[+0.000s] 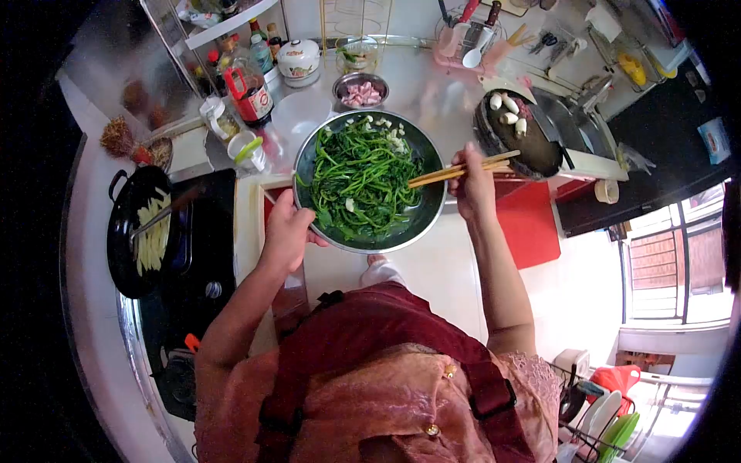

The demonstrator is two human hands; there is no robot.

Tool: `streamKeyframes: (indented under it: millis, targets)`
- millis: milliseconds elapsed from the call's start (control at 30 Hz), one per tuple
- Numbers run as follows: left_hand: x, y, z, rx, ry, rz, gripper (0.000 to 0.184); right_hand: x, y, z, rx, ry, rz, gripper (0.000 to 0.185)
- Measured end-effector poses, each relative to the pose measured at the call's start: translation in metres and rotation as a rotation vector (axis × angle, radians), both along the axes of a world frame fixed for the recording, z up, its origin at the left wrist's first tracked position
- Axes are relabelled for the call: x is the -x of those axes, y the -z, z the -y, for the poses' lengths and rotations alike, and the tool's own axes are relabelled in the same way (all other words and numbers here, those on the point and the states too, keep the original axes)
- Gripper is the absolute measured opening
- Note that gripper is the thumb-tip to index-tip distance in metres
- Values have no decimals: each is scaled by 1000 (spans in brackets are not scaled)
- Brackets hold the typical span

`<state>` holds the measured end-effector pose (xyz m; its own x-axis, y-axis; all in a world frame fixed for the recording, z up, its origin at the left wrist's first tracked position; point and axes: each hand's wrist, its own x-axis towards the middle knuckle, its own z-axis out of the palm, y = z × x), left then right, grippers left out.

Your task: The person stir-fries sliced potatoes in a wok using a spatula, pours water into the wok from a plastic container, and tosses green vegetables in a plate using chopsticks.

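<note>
A round metal bowl (302, 147) full of dark green leafy vegetables (363, 174) is held out in front of my body. Pieces of chopped garlic (390, 133) lie on the greens near the far rim. My left hand (292, 231) grips the bowl's near left rim, thumb on top. In my right hand (472, 185) is a pair of wooden chopsticks (436, 177), their tips over the right side of the greens. My right fingers are closed round them beside the bowl's right rim.
At left, a black wok (123, 251) with pale strips stands on the stove (197, 309). A small bowl of pink meat (361, 94), a sauce bottle (248, 96) and a lidded white pot (299, 63) sit behind. At right lie a chopping board (532, 154) with garlic and a cleaver (554, 133).
</note>
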<state>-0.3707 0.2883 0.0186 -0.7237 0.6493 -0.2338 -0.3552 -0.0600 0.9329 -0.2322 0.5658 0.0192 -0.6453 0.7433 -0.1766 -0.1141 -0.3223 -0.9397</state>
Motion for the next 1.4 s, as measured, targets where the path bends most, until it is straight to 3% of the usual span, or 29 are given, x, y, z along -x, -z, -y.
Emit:
streamKeyframes:
  millis: [167, 267, 300, 367, 533, 600, 700, 800, 900, 1100, 1200, 1300, 1400]
  targets:
    - [34, -9, -61, 21, -104, -15, 28, 35, -11, -51, 109, -250, -44, 40]
    - [56, -6, -91, 16, -135, -17, 29, 41, -4, -83, -200, -541, 193, 59]
    - [64, -6, -101, 20, -132, -25, 28, 47, -7, -92, -201, -714, 278, 50]
    - [97, -8, -114, 54, -109, 34, 27, 78, -21, -86, 53, -762, 210, 35]
    - [159, 4, -175, -29, -127, 2, 16, 154, 11, -132, -36, -542, 141, 29]
    - [180, 6, -191, -142, -125, 40, 21, 185, 17, -152, -74, -494, 121, 29]
    - [177, -6, -204, -97, -295, 122, 24, 233, 19, -181, -110, -413, 77, 29]
    - [160, 18, -183, -6, -280, 65, 29, 275, 19, -202, -107, -370, 6, 29]
    - [133, 30, -156, 42, -327, 113, 33, 307, 17, -219, -63, -360, 8, 23]
    - [96, 53, -112, 131, -468, 247, 35, 378, 20, -232, 3, -320, -97, 26]
    - [81, 43, -100, 168, -491, 294, 33, 401, 16, -230, 8, -366, -87, 28]
    - [67, 68, -81, 86, -472, 148, 32, 429, 22, -228, 38, -297, -91, 27]
    - [52, 40, -85, 190, -563, 190, 32, 451, 31, -232, 33, -285, -129, 28]
